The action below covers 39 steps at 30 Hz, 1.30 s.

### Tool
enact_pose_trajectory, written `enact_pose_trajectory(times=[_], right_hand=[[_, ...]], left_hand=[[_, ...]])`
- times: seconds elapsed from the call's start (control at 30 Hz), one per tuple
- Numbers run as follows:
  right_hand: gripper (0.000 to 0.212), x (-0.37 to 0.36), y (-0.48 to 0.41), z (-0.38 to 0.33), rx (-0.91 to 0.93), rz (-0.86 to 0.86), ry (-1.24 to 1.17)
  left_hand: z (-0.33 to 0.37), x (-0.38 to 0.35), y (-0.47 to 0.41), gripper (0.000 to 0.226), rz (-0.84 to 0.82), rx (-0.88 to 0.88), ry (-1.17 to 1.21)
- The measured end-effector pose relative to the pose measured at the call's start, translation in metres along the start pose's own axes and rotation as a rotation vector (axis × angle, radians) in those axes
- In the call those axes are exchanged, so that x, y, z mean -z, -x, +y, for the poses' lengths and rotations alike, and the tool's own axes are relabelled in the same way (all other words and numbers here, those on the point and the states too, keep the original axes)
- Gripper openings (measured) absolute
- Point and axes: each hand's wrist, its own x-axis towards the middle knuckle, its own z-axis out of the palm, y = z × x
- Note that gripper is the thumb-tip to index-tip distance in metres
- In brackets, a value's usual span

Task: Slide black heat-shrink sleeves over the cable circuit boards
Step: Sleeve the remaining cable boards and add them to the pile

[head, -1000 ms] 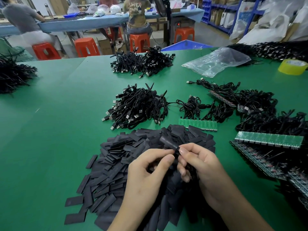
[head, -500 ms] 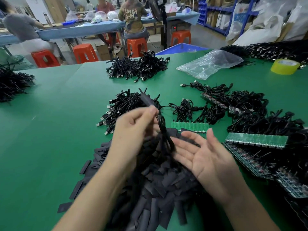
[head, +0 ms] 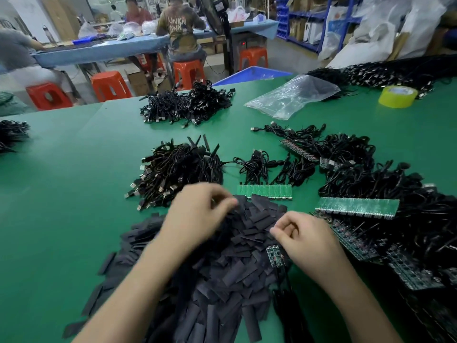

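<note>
Both hands hover over the heap of black sleeves [head: 247, 243] on the green table [head: 61, 206]; the left hand [head: 197, 214] is blurred, fingers curled at the heap's far edge, grip unclear; the right hand [head: 306, 238] curls thumb against forefinger, 1 circuit board [head: 274, 256] poking out just beneath it; whether it grips that, I cannot tell.

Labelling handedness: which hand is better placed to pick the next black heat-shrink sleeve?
Likely left: left hand is over the pile of black heat-shrink sleeves, fingers curled at its far edge; right hand is beside the small green circuit board.
</note>
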Motion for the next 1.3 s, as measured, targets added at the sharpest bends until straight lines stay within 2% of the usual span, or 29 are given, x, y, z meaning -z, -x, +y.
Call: enact_pose_trajectory(times=[0.13,0.3,0.37,0.5,0.57,0.63,0.8,1.0,1.1,1.2,1.3], right_hand=[[0.012,0.009,-0.002,0.005,0.047,-0.187,0.089],[0.01,0.019,0.0,0.011,0.084,-0.304,0.097],[0.011,0.022,0.0,0.009,0.086,-0.335,0.009],[0.008,0.026,0.005,-0.011,0.077,-0.463,-0.386],[0.008,0.023,0.012,-0.021,0.088,-0.441,-0.485],[0.008,0.018,0.02,-0.03,0.081,-0.401,-0.55],[0.007,0.006,0.045,-0.037,0.003,-0.32,-0.711],[0.014,-0.007,0.065,-0.041,0.033,-0.229,-0.696],[0.019,-0.014,0.071,-0.046,-0.002,-0.238,-0.749],[0.022,-0.013,0.075,-0.049,-0.035,-0.277,-0.784],[0.016,-0.011,0.078,-0.054,-0.091,-0.296,-0.837]], left_hand=[[0.018,-0.028,0.049,0.017,-0.048,-0.041,0.122],[0.014,-0.035,0.08,0.008,0.049,-0.075,0.213],[0.011,-0.035,0.088,0.01,0.07,-0.093,0.235],[0.008,-0.031,0.098,0.026,0.08,-0.134,0.308],[0.012,-0.032,0.103,0.02,0.094,-0.117,0.435],[0.016,-0.035,0.107,0.007,0.117,-0.026,0.61],[0.016,-0.035,0.114,0.004,0.043,0.11,0.885],[0.012,-0.03,0.122,0.005,-0.016,0.2,1.056],[0.01,-0.024,0.127,0.009,-0.09,0.254,1.139],[0.01,-0.016,0.13,0.003,-0.155,0.305,1.181],[0.013,-0.008,0.129,0.012,-0.199,0.346,1.211]])
